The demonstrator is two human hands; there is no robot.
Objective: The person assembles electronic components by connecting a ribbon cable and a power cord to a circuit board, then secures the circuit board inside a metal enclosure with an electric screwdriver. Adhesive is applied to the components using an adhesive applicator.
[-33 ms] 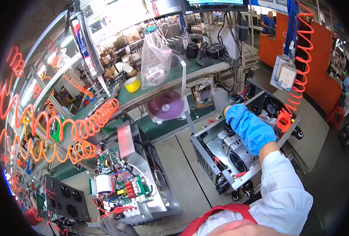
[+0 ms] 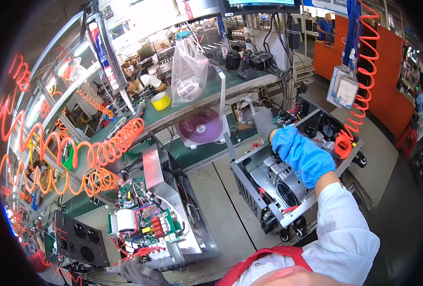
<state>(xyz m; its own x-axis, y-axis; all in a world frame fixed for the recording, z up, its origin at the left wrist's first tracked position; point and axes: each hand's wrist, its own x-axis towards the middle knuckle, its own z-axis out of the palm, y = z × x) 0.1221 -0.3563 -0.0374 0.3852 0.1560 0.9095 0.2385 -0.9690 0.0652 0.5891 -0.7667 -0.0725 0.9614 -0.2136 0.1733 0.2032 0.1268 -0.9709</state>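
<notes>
My left hand, in a grey glove, is at the near corner of an opened metal chassis. Its fingers curl at the edge, below some red wires. A green circuit board with a white cylinder shows on the chassis. My right arm, in a blue sleeve cover, stretches across a second open metal frame on casters. At its end my grey-gloved right hand is over a small parts box. Something pale sticks up by its fingers; I cannot tell whether it holds it.
A purple fan stands behind the bench. Orange coiled hoses and a sealant tube hang at left, a red coiled hose at right. A black fan panel leans at lower left. Yellow tape sits on the shelf.
My right hand has shifted slightly to the left over the parts box, and its outline is clearer. My left hand and both metal units stay in place.
</notes>
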